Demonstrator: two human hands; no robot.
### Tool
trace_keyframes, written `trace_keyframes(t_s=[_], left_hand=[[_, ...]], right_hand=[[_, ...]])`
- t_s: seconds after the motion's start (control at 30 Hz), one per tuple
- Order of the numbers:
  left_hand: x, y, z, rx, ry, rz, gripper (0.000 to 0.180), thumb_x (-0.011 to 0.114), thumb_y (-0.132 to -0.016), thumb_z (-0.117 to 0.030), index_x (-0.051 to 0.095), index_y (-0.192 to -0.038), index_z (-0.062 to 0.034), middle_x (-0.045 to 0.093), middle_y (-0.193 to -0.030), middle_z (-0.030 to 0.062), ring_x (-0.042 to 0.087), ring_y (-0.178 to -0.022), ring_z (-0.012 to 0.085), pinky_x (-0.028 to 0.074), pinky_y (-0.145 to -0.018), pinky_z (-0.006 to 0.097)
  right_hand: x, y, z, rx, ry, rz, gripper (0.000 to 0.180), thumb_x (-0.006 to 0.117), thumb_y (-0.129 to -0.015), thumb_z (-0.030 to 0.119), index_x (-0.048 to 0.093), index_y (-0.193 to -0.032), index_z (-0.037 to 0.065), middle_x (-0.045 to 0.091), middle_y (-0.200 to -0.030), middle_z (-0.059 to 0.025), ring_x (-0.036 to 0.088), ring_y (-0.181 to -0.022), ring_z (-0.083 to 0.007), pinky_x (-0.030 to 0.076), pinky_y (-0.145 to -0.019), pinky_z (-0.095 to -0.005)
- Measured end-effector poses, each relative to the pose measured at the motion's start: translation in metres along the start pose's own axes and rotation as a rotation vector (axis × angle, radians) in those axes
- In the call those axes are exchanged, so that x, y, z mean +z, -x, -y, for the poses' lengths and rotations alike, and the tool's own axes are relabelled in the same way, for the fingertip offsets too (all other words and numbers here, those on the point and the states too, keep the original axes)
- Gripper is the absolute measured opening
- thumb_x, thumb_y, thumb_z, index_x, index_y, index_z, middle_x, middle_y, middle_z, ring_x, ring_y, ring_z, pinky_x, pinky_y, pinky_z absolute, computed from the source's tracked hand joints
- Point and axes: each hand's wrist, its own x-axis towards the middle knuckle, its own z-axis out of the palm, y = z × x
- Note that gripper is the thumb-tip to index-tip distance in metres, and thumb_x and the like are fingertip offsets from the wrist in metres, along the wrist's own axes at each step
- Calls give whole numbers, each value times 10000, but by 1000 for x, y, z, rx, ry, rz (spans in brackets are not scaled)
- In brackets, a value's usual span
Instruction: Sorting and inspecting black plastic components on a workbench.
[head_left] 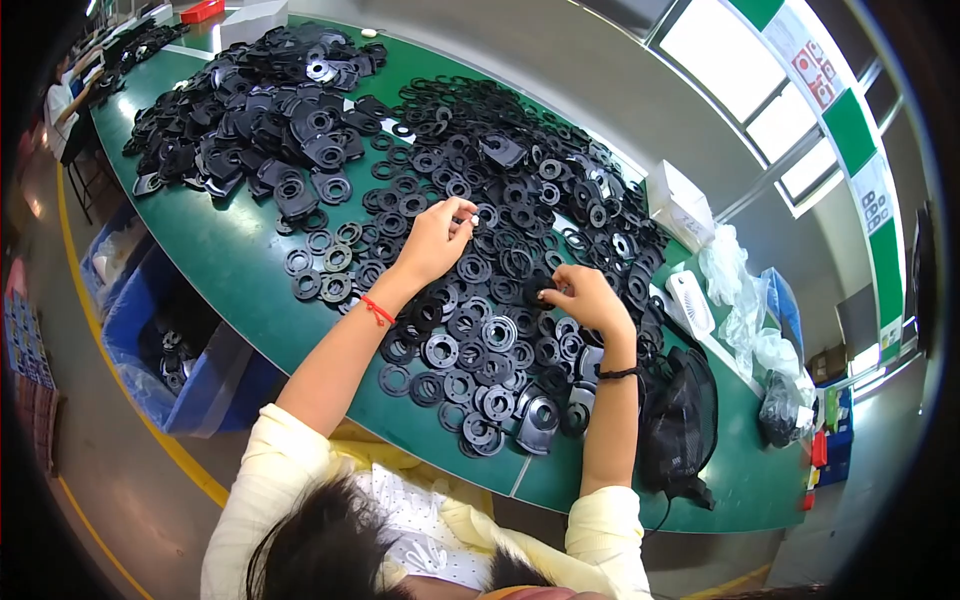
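Observation:
My left hand [437,242] hovers over the pile with thumb and fingers pinched together. A small white spot shows at its fingertips, but I cannot make out what they hold, if anything. My right hand [592,300] is closed on a dark black ring [537,290], partly hidden by the fingers. Below and between the hands lie many loose flat black rings [497,370], overlapping each other. Nearest me, a black plate with a round opening [538,422] lies among them.
A heap of black plate parts [270,120] covers the far left of the green table [240,250]. At right are a black mesh bag [685,420], a white device [690,303], a white box [680,205] and clear plastic bags [728,270]. A blue bin [210,385] stands left, below the table; another person [62,105] sits far left.

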Motion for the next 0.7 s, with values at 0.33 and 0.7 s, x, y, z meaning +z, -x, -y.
trace_keyframes(t_s=[0.33,0.7], left_hand=[[1,0,-2,20,53,-20,164,550,-835,-44,568,-987,15,611,-874,106,610,-683,141,502,-639,257],[2,1,-4,-14,-10,46,192,518,-856,-31,562,-1037,12,635,-907,102,656,-758,141,502,-680,248]], right_hand=[[-46,28,-48,419,-98,117,224,693,-731,128,623,-884,-21,631,-648,-74,615,-527,-129,484,-487,-256],[-46,30,-92,800,36,290,286,772,-601,195,575,-692,9,625,-582,-75,583,-485,-144,455,-443,-258]])
